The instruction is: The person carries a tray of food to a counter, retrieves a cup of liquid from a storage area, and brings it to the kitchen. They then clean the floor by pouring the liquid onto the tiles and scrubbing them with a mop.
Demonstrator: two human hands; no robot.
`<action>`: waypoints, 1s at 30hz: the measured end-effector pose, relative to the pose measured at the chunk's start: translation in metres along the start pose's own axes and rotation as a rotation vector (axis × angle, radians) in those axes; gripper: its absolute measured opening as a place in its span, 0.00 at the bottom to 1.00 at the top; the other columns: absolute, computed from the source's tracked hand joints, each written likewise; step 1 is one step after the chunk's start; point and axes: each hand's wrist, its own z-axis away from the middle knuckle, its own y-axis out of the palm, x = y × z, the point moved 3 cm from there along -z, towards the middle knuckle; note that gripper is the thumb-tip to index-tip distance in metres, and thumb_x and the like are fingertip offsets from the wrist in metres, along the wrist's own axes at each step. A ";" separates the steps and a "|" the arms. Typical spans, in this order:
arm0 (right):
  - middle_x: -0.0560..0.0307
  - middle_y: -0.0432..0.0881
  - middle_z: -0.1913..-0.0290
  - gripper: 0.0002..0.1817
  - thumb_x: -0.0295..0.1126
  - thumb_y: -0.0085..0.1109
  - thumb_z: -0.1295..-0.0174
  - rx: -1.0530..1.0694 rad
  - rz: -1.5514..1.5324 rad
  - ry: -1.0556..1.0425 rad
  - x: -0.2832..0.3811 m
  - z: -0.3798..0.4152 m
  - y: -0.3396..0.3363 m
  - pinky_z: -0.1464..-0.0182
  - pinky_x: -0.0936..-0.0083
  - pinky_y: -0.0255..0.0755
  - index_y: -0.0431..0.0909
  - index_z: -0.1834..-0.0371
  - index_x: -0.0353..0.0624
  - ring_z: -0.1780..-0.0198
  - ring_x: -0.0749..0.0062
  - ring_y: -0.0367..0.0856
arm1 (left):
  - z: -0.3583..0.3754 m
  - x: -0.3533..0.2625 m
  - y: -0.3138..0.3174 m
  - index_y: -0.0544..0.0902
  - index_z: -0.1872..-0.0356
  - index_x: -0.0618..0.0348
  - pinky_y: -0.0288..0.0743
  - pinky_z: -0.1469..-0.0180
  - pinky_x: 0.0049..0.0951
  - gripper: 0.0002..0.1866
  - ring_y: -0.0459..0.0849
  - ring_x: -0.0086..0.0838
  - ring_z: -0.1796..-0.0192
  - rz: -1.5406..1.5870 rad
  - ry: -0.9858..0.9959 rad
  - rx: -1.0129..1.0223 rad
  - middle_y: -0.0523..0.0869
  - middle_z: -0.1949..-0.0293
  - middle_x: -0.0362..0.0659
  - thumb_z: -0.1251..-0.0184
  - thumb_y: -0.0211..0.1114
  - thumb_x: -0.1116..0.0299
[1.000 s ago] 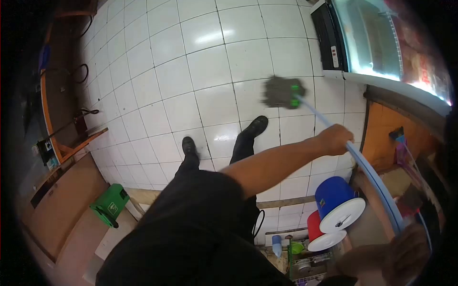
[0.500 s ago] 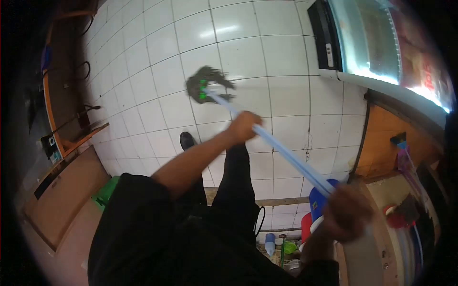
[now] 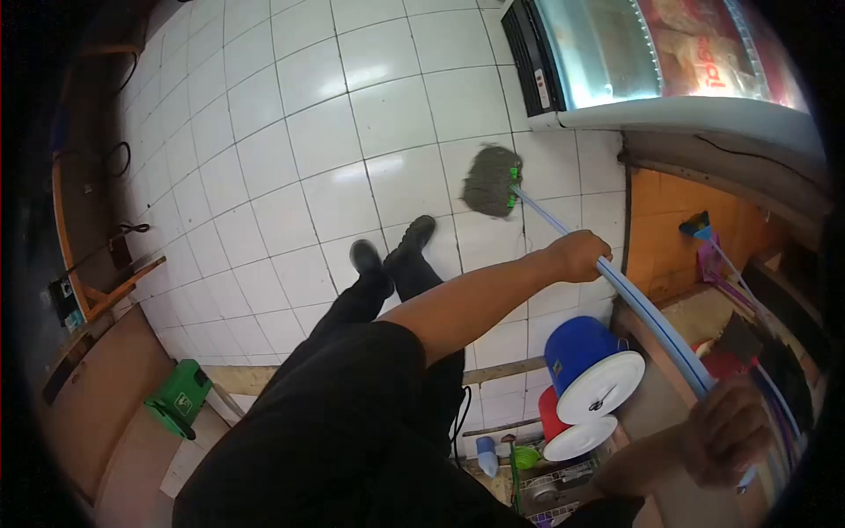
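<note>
A mop reaches across the right half of the view. Its grey string head (image 3: 489, 183), with a green clamp, lies spread on the white tiled floor (image 3: 326, 132). My left hand (image 3: 578, 256) is closed around the middle of the blue-and-white striped mop handle (image 3: 650, 310). Farther up the handle, near its end, my right hand (image 3: 729, 433) has its fingers curled around it, slightly blurred. My two black shoes (image 3: 420, 232) stand on the tiles left of the mop head.
A lit glass-front fridge (image 3: 607, 53) stands upper right. Blue bucket (image 3: 576, 348) and red bucket (image 3: 553, 414), with white lids, sit below the handle. A green bin (image 3: 180, 398) is lower left. An orange-edged shelf (image 3: 66, 238) lines the left. A dustpan (image 3: 695, 226) leans right.
The mop head has swept rightward across the tiles, nearer the fridge. Both hands have moved right with the handle, and the view has shifted. The string head now looks more bunched.
</note>
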 end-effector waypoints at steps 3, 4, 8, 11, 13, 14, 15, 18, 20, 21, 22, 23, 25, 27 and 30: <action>0.70 0.59 0.90 0.22 0.40 0.46 0.36 -0.237 0.097 -0.010 0.011 0.026 -0.021 0.85 0.82 0.53 0.58 0.90 0.55 0.89 0.85 0.55 | 0.006 0.003 0.020 0.80 0.76 0.56 0.73 0.61 0.43 0.05 0.80 0.47 0.65 -0.059 -0.044 0.031 0.82 0.74 0.50 0.58 0.64 0.71; 0.71 0.58 0.90 0.22 0.40 0.46 0.37 -0.269 -0.010 0.006 0.011 0.035 -0.042 0.84 0.83 0.53 0.58 0.90 0.55 0.89 0.85 0.55 | 0.009 0.005 0.028 0.81 0.76 0.56 0.73 0.60 0.43 0.05 0.80 0.47 0.65 -0.134 -0.050 0.035 0.82 0.74 0.50 0.58 0.64 0.71; 0.68 0.59 0.87 0.17 0.41 0.46 0.39 -0.504 -0.083 0.139 -0.061 0.104 -0.113 0.81 0.79 0.49 0.58 0.84 0.51 0.85 0.80 0.53 | 0.052 0.061 0.019 0.82 0.75 0.54 0.75 0.62 0.43 0.06 0.82 0.45 0.65 -0.398 -0.265 0.078 0.82 0.74 0.50 0.59 0.65 0.69; 0.66 0.53 0.89 0.18 0.40 0.45 0.40 -0.367 -0.371 0.297 -0.144 0.114 -0.108 0.78 0.75 0.52 0.56 0.85 0.50 0.85 0.77 0.52 | 0.081 0.120 -0.005 0.80 0.79 0.56 0.75 0.65 0.41 0.04 0.81 0.45 0.70 -0.500 -0.392 0.055 0.81 0.77 0.48 0.57 0.63 0.69; 0.66 0.54 0.89 0.19 0.39 0.45 0.39 -0.457 -0.397 0.264 -0.148 0.116 -0.146 0.78 0.75 0.54 0.55 0.86 0.51 0.86 0.77 0.53 | 0.046 0.103 0.005 0.80 0.79 0.56 0.75 0.64 0.42 0.05 0.81 0.44 0.70 -0.495 -0.369 0.007 0.81 0.78 0.48 0.57 0.65 0.68; 0.66 0.55 0.89 0.19 0.39 0.45 0.38 -0.413 -0.289 0.221 -0.134 0.106 -0.175 0.79 0.75 0.54 0.55 0.87 0.51 0.86 0.77 0.54 | 0.018 0.099 0.025 0.81 0.79 0.55 0.74 0.63 0.42 0.05 0.81 0.44 0.69 -0.510 -0.346 0.019 0.82 0.77 0.47 0.56 0.66 0.66; 0.66 0.55 0.89 0.19 0.38 0.44 0.38 -0.368 -0.181 0.175 -0.124 0.102 -0.213 0.79 0.76 0.54 0.55 0.87 0.51 0.86 0.77 0.54 | -0.013 0.096 0.048 0.81 0.78 0.54 0.74 0.63 0.42 0.06 0.81 0.43 0.69 -0.527 -0.321 0.032 0.82 0.76 0.46 0.56 0.67 0.65; 0.66 0.61 0.88 0.17 0.37 0.44 0.35 -0.184 -0.090 0.141 -0.031 0.033 -0.285 0.79 0.81 0.56 0.62 0.84 0.51 0.84 0.81 0.59 | -0.148 0.041 0.132 0.79 0.79 0.57 0.71 0.63 0.46 0.07 0.80 0.47 0.67 -0.302 -0.048 -0.135 0.80 0.75 0.49 0.61 0.67 0.70; 0.67 0.60 0.86 0.17 0.38 0.43 0.34 -0.084 -0.009 0.086 -0.007 0.010 -0.306 0.77 0.81 0.56 0.61 0.83 0.53 0.83 0.82 0.58 | -0.226 0.005 0.160 0.80 0.76 0.57 0.73 0.62 0.44 0.07 0.80 0.47 0.65 -0.077 0.055 -0.164 0.81 0.73 0.48 0.59 0.67 0.70; 0.67 0.58 0.87 0.18 0.37 0.43 0.34 -0.067 0.024 0.084 -0.012 0.008 -0.311 0.77 0.81 0.55 0.59 0.84 0.53 0.83 0.81 0.57 | -0.257 0.016 0.186 0.81 0.74 0.56 0.74 0.60 0.41 0.08 0.81 0.46 0.63 -0.075 0.015 -0.138 0.82 0.71 0.48 0.57 0.67 0.67; 0.67 0.56 0.87 0.19 0.37 0.42 0.34 -0.041 0.043 0.073 -0.019 0.007 -0.311 0.76 0.81 0.54 0.58 0.85 0.53 0.84 0.80 0.55 | -0.271 0.018 0.193 0.82 0.73 0.55 0.75 0.59 0.39 0.09 0.82 0.44 0.63 0.022 0.082 -0.151 0.82 0.71 0.48 0.55 0.66 0.63; 0.67 0.54 0.88 0.19 0.37 0.41 0.34 -0.015 0.061 0.062 -0.024 0.006 -0.313 0.75 0.80 0.53 0.57 0.86 0.53 0.84 0.79 0.53 | -0.280 0.008 0.195 0.82 0.72 0.54 0.74 0.57 0.40 0.09 0.81 0.43 0.59 -0.048 0.031 -0.040 0.83 0.68 0.48 0.53 0.66 0.62; 0.67 0.53 0.89 0.21 0.42 0.41 0.35 0.011 0.076 0.063 -0.019 0.012 -0.347 0.76 0.77 0.53 0.58 0.87 0.52 0.85 0.78 0.52 | -0.294 0.020 0.230 0.83 0.69 0.50 0.72 0.53 0.43 0.09 0.78 0.41 0.51 -0.065 -0.019 -0.207 0.83 0.60 0.45 0.52 0.66 0.62; 0.68 0.52 0.90 0.23 0.48 0.40 0.36 0.159 0.023 0.138 -0.004 0.022 -0.452 0.78 0.73 0.53 0.60 0.89 0.52 0.86 0.77 0.51 | -0.278 -0.002 0.216 0.84 0.72 0.53 0.72 0.55 0.42 0.07 0.81 0.42 0.61 -0.087 -0.135 -0.092 0.84 0.68 0.46 0.52 0.65 0.64; 0.65 0.57 0.89 0.24 0.48 0.41 0.34 -0.793 0.023 0.193 -0.034 0.034 -0.376 0.77 0.73 0.58 0.62 0.87 0.51 0.88 0.77 0.53 | -0.207 0.012 0.185 0.82 0.77 0.54 0.74 0.60 0.43 0.11 0.82 0.44 0.64 -0.319 -0.278 -0.071 0.83 0.71 0.49 0.54 0.63 0.57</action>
